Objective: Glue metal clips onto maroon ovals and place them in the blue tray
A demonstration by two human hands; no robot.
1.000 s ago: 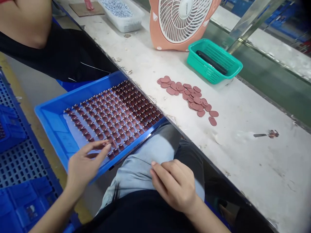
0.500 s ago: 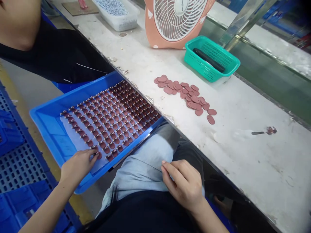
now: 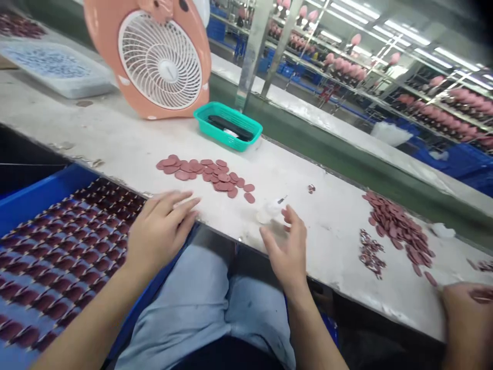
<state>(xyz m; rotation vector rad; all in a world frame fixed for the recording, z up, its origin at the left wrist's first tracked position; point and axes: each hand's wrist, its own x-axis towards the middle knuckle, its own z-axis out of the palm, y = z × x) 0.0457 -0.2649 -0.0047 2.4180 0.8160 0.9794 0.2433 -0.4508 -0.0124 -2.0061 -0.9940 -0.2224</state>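
My left hand [image 3: 162,228] hovers over the near edge of the white bench, fingers stretched out and empty, beside the blue tray [image 3: 36,195] that holds rows of small dark red pieces [image 3: 57,246]. My right hand [image 3: 287,246] is raised at the bench edge with fingers apart and nothing in it, close to a small white object [image 3: 269,209] and a thin tool [image 3: 282,199]. A pile of reddish oval discs [image 3: 210,172] lies on the bench just beyond both hands.
A pink desk fan [image 3: 157,56] and a green basket [image 3: 228,126] stand at the back of the bench. A second heap of reddish discs [image 3: 398,228] and small metal parts [image 3: 370,253] lie to the right, near another person's hand [image 3: 466,313]. A white bin [image 3: 50,72] sits far left.
The view swung right and up. My left hand left the blue tray and rose to the bench edge. My right hand lifted off my lap and opened near the white object.
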